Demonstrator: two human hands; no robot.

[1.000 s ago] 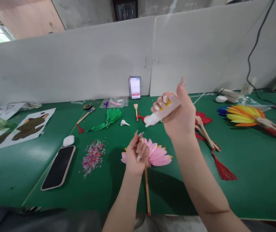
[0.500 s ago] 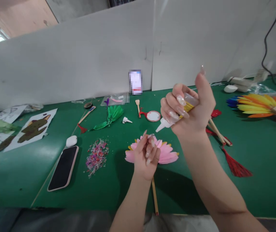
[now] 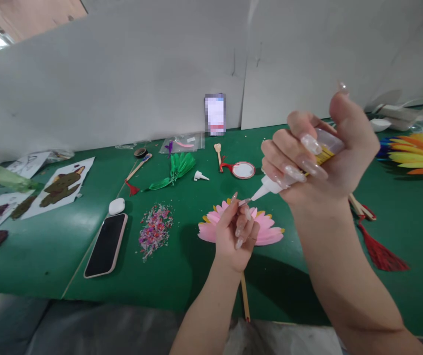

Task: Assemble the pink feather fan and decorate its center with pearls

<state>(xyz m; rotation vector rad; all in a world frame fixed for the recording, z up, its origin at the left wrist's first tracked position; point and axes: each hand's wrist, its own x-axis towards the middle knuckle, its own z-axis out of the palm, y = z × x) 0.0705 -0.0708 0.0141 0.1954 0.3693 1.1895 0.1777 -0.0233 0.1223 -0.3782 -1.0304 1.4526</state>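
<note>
My right hand is wrapped around a clear glue bottle with yellow markings, its thumb raised. The bottle's white nozzle tilts down to the left, its tip at or very near a small thin pale piece. My left hand pinches that piece between thumb and fingers; its exact kind is too small to make out. Behind and below this hand lies a pink petal fan with yellow tips, partly hidden. Its wooden handle points towards me.
Left of the fan are a pile of colourful bits, a phone and a white earbud case. Farther back lie a white nozzle cap, green feathers and a small round mirror. A red tassel is at right.
The nozzle tip has come down to the small piece in my left hand; before, there was a gap between them. The whole view has shifted slightly. Both grips stay the same.
</note>
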